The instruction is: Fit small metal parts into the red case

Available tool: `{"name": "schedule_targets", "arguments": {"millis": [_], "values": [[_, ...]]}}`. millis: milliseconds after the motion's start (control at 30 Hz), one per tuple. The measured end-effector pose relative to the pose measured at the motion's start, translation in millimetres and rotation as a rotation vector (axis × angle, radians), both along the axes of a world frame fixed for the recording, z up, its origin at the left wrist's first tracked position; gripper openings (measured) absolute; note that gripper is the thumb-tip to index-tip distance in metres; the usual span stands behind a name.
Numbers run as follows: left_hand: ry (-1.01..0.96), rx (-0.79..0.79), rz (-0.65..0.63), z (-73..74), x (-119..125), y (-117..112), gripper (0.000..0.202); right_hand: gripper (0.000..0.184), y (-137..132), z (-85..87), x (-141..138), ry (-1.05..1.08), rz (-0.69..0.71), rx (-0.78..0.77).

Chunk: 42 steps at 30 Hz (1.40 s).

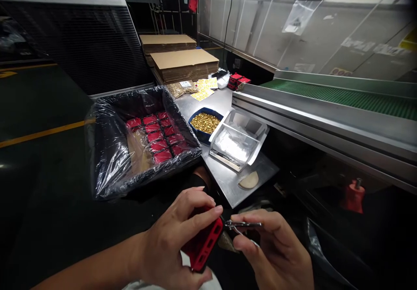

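Note:
My left hand (176, 242) grips a small red plastic case (203, 246), thumb under it and fingers curled over its top. Just to the right, my right hand (272, 251) pinches a thin metal clip-like part (243, 225) that points at the case's edge. Both hands are low in the view, in front of the steel table (228, 181). Up the table sits a plastic-lined box (143, 140) with rows of red cases (156, 136) packed inside. Beside it stand a blue tray of small gold parts (205, 123) and a clear plastic tray (239, 140).
A green conveyor belt (342, 94) with a steel frame runs along the right. Flat cardboard stacks (182, 64), yellow sticker sheets (205, 88) and a few red cases (237, 80) lie at the table's far end. A red-based tool (353, 194) stands under the conveyor.

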<state>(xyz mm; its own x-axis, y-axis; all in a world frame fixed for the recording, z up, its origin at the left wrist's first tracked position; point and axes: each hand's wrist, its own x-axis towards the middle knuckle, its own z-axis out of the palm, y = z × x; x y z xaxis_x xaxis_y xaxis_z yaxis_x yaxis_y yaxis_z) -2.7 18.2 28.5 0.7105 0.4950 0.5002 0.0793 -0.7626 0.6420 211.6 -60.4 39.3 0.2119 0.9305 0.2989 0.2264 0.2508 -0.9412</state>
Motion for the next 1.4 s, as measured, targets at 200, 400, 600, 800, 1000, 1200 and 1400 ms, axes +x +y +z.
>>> {"name": "schedule_targets", "arguments": {"millis": [200,400,600,800,1000,1200,1400], "values": [[0.018,0.011,-0.004,-1.5,0.3,0.5,0.086,0.025,0.0,1.4,8.4,-0.120,0.080,0.019],[-0.002,0.038,-0.023,-0.7,1.4,0.4,0.089,0.030,3.6,7.1,12.3,-0.193,0.183,0.081],[0.006,0.037,-0.016,1.2,2.0,-0.2,0.092,0.027,1.4,5.9,11.7,-0.157,0.161,0.054],[-0.003,0.053,0.020,0.6,2.1,0.8,0.088,0.016,-5.6,-2.1,-6.9,0.154,-0.088,-0.048],[0.012,0.056,0.023,1.6,3.5,1.3,0.086,0.023,-5.7,1.0,-28.8,0.383,-0.197,-0.148],[0.009,0.072,0.020,1.7,4.0,-0.9,0.082,0.025,-4.6,2.5,-30.9,0.437,-0.189,-0.165],[0.009,0.035,0.010,-0.2,2.2,-1.4,0.084,0.028,-2.9,5.8,-29.6,0.527,-0.230,-0.229]]}}
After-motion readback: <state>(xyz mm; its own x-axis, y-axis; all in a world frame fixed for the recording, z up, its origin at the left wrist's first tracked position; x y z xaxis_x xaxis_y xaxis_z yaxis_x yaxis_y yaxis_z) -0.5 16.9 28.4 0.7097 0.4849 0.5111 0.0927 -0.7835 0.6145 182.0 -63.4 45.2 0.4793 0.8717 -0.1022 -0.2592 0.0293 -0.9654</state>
